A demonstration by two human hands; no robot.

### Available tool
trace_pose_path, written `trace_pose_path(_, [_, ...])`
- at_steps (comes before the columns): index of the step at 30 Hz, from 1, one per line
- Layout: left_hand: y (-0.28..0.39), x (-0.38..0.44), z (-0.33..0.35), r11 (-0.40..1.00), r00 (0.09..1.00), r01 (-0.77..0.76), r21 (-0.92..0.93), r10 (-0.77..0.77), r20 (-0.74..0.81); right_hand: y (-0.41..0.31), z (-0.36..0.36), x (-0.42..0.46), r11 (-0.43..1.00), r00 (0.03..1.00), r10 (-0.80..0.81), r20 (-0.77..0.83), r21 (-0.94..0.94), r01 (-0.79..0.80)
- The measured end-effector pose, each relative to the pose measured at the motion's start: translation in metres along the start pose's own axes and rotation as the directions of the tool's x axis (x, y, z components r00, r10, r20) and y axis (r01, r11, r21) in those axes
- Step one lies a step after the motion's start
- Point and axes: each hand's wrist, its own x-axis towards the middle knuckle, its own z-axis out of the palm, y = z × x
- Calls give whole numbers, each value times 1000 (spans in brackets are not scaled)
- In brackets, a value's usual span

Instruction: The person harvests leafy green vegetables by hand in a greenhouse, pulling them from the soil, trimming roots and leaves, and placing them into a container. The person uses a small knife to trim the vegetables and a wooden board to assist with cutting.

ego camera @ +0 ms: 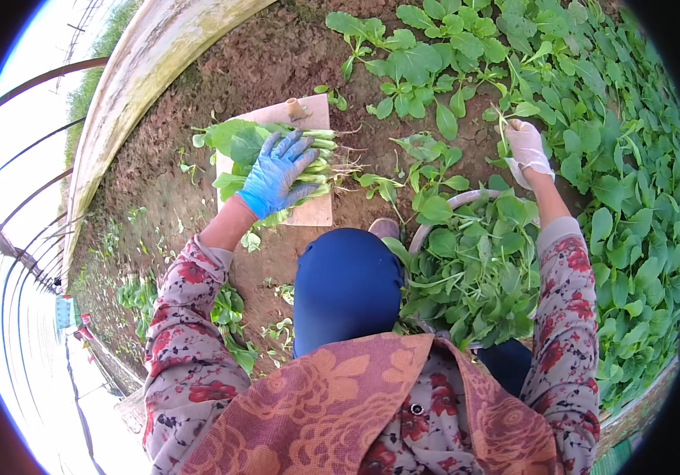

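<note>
My left hand (282,172), in a blue glove, lies spread on a pile of leafy green plants (245,142) with pale stems and thin roots. The pile rests on a flat light board (316,217) on the soil, its roots pointing right past the board's edge. A short tan tube (294,108) sits at the board's far edge. My right hand (527,145), in a thin whitish glove, pinches a small leafy plant (505,127) above the edge of the growing bed. Nearer to me, a round tub (464,199) is heaped with loose green leaves.
Dense leafy plants (631,178) grow at the right. Smaller clumps (429,166) stand between board and tub. Bundles of greens (230,320) lie on the soil by my left arm. A plastic-sheet wall (138,65) and curved tunnel hoops (37,80) run along the left. My knee (349,285) is in front.
</note>
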Motion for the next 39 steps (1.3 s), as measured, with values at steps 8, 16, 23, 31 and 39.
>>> trace_pose_path(8, [5, -9, 18, 996, 997, 56, 74, -60, 58, -68, -9, -46, 963, 980, -191, 62, -181, 199])
trace_pose_path(16, [4, -16, 31, 997, 999, -29, 74, 30, -16, -113, -1, -93, 976, 973, -195, 127, 126, 179])
trace_pose_path(23, [7, -20, 26, 996, 997, 73, 50, -73, -16, -129, 9, -101, 810, 977, -105, 187, 585, -25])
trace_pose_path(31, [8, 1, -1, 971, 971, 100, 217, -143, 192, -124, 7, -111, 855, 969, -85, 234, 517, -50])
trace_pose_path(39, [-36, 8, 36, 997, 961, -60, 51, 44, 275, -119, 33, -122, 852, 921, -106, 376, 511, -111])
